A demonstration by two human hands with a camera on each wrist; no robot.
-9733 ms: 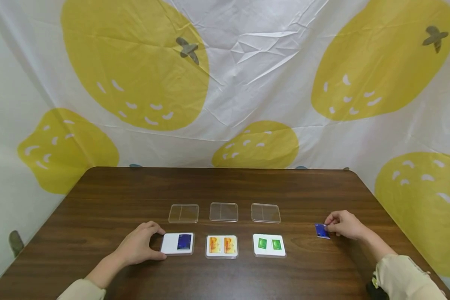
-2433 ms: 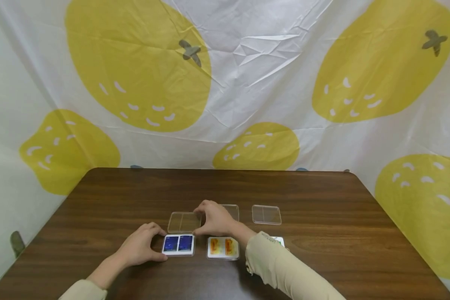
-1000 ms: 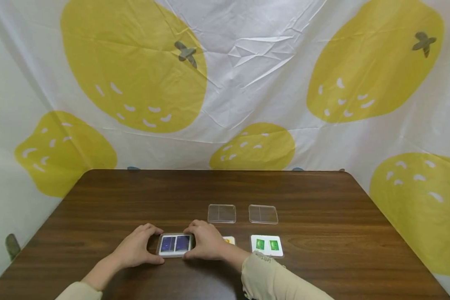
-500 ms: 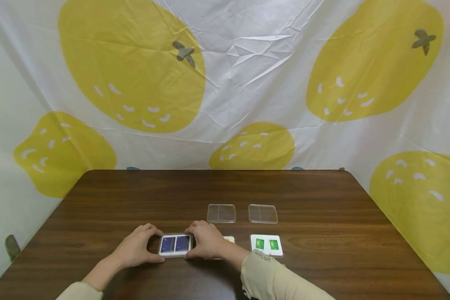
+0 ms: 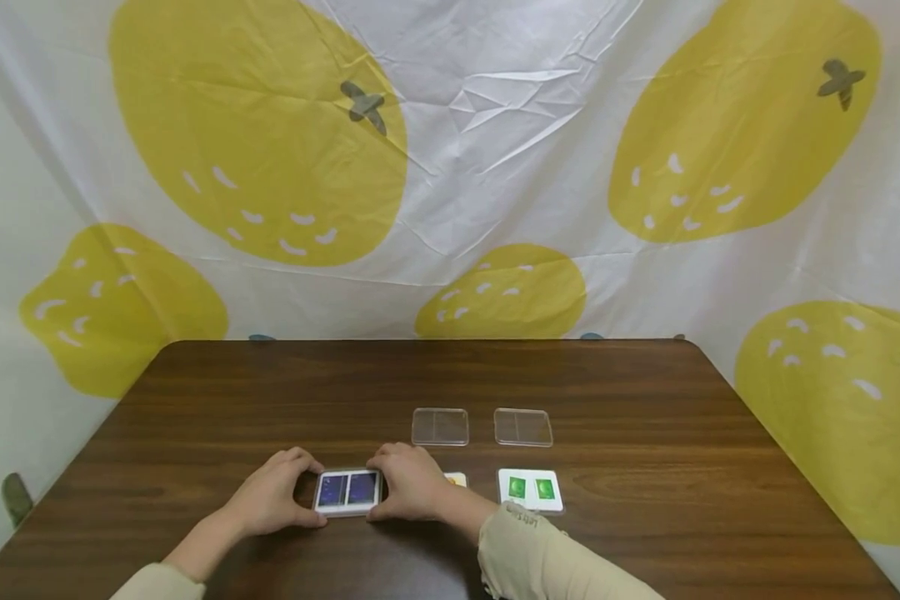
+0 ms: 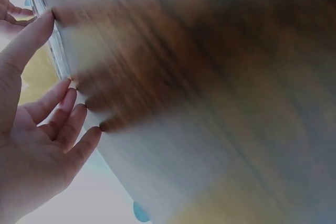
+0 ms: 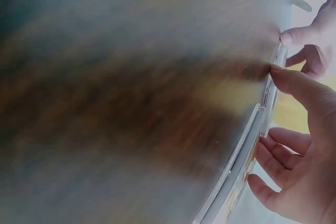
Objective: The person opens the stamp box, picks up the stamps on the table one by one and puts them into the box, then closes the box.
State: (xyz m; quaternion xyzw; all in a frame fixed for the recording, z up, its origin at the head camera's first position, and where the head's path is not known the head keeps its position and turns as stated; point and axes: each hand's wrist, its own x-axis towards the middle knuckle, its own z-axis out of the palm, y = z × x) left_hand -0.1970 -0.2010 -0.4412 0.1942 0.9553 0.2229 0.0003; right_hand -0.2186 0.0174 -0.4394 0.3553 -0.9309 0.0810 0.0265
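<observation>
A flat clear plastic case (image 5: 348,489) with two blue cards in a white insert lies at the left of the row. Over the cards sits its clear lid, which dulls their blue. My left hand (image 5: 268,493) holds the left end between thumb and fingers. At the other end my right hand (image 5: 411,483) grips the case the same way. In the left wrist view the case's edge (image 6: 59,56) runs between thumb and fingertips. The right wrist view shows my right thumb on the near edge of the case (image 7: 271,90). Whether the lid is fully seated cannot be told.
Behind my right hand, a case with orange cards (image 5: 457,479) is mostly hidden. Right of it lies a case with two green cards (image 5: 530,490). Two clear lids (image 5: 440,427) lie farther back on the brown wooden table (image 5: 630,417). A lemon-print cloth (image 5: 495,167) hangs behind.
Earlier my right hand held a blue card at the right. That card entered the left case, and the right hand brought the nearest lid onto it. Over the last second both hands stay put.
</observation>
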